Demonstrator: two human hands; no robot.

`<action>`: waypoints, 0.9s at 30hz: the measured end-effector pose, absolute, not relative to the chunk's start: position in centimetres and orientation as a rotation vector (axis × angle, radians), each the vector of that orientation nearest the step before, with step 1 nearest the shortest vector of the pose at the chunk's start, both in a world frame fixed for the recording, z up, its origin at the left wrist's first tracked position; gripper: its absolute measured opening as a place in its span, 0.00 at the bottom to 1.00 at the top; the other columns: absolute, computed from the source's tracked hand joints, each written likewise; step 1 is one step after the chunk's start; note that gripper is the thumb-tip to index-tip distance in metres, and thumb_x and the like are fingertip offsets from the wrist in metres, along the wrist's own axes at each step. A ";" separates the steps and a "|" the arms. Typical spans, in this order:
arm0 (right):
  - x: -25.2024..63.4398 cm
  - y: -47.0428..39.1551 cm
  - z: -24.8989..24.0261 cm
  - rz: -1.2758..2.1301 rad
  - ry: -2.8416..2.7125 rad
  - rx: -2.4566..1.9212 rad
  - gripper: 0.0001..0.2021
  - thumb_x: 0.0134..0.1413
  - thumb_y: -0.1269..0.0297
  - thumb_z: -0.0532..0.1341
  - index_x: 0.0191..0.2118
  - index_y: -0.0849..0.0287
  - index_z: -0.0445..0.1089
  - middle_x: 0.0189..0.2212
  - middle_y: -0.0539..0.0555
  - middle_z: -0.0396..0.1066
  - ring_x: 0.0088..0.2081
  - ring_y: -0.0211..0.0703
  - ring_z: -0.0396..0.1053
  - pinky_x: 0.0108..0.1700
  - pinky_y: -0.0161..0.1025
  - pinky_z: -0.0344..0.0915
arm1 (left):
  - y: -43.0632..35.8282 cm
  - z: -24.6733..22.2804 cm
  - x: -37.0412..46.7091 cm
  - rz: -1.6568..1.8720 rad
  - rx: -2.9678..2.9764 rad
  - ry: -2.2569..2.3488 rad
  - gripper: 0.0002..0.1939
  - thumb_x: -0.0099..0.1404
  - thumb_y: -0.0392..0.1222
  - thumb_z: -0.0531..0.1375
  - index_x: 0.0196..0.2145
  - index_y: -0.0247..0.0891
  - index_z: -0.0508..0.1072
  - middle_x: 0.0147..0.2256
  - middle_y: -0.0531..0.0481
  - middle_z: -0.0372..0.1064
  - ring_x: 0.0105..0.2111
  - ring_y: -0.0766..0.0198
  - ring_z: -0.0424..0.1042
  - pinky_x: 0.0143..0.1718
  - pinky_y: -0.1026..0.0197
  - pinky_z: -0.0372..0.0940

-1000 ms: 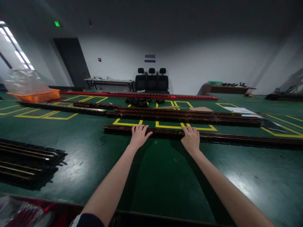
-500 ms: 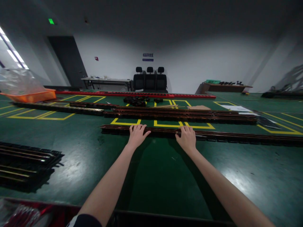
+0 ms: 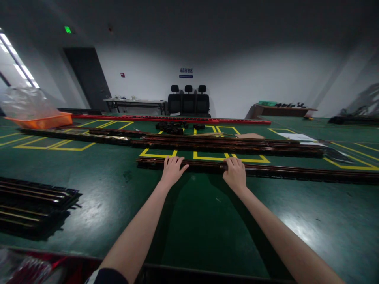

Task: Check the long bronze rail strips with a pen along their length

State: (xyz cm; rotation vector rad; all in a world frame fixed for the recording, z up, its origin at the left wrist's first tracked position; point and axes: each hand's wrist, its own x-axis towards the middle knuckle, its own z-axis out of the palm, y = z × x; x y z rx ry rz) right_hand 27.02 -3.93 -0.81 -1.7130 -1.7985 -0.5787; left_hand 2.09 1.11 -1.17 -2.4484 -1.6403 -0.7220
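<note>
"Where does the long dark bundle (image 3: pixel 204 167) lie in relation to the hands?"

"Crosswise under both of them, on the green table (image 3: pixel 195 228), well in from the near edge. Its left end sticks out past the left hand (image 3: pixel 172 169), and the other end runs out of view to the right."

"How does the left hand meet it?"

"From the near side, close to that left end. The fingers are bent over the top, and the thumb is spread away from them to the right, so the hand is apart rather than clamped."

"And the right hand (image 3: pixel 235 171)?"

"It's farther along the bundle, with a bare stretch between the hands. Its fingers are curled together around a small dark piece (image 3: pixel 224 167), whose end shows by the thumb. Most of that piece is hidden, so I can't tell its shape."

"What lies about them?"

"More long strips (image 3: pixel 231 146) just beyond, roughly parallel, and a dark pile (image 3: pixel 170 127) behind those. A red rail (image 3: pixel 177 119) runs toward the table's far edge, with an orange basket (image 3: pixel 44 122) of clear plastic (image 3: pixel 26 103) at its left. White papers (image 3: pixel 299 137) lie over to the right."

"Anything closer in?"

"A stack of dark strips (image 3: pixel 29 205) toward the near left corner, well apart from the left hand."
</note>
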 end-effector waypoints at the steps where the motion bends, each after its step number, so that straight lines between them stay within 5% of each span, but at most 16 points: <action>1: 26.9 -4.0 -0.7 -0.569 -1.835 -1.674 0.13 0.47 0.77 0.53 0.40 0.64 0.68 0.41 0.62 0.68 0.45 0.53 0.62 0.45 0.46 0.61 | 1.1 -1.2 2.1 -0.718 -2.446 -1.642 0.25 0.68 0.55 0.46 0.54 0.37 0.66 0.52 0.41 0.66 0.54 0.52 0.61 0.59 0.44 0.48; 6: 26.7 -3.8 -0.8 -0.548 -1.915 -1.668 0.11 0.51 0.67 0.56 0.41 0.65 0.67 0.42 0.63 0.68 0.46 0.54 0.62 0.45 0.46 0.61 | 1.2 -1.1 2.1 -0.710 -2.440 -1.636 0.25 0.67 0.55 0.46 0.53 0.37 0.67 0.51 0.41 0.67 0.53 0.51 0.62 0.57 0.46 0.52; 14: 26.4 -3.7 -0.6 -0.546 -1.807 -1.789 0.11 0.51 0.65 0.56 0.41 0.63 0.66 0.41 0.63 0.68 0.45 0.55 0.61 0.43 0.47 0.59 | 1.0 -0.9 2.2 -0.707 -2.464 -1.648 0.25 0.67 0.55 0.46 0.53 0.37 0.66 0.51 0.41 0.66 0.54 0.51 0.61 0.59 0.44 0.50; 22: 26.8 -3.5 -0.9 -0.575 -1.720 -1.832 0.16 0.46 0.79 0.51 0.40 0.62 0.67 0.41 0.62 0.68 0.45 0.55 0.61 0.42 0.47 0.58 | 1.0 -0.9 2.2 -0.704 -2.426 -1.708 0.27 0.67 0.57 0.44 0.54 0.40 0.66 0.53 0.41 0.64 0.56 0.50 0.59 0.61 0.40 0.42; 27: 27.3 -3.8 -0.8 -0.562 -1.678 -1.831 0.15 0.45 0.80 0.52 0.39 0.62 0.67 0.40 0.62 0.68 0.45 0.54 0.60 0.42 0.46 0.58 | 0.9 -0.8 2.2 -0.684 -2.441 -1.725 0.27 0.67 0.58 0.42 0.53 0.41 0.66 0.53 0.43 0.65 0.57 0.52 0.58 0.61 0.41 0.42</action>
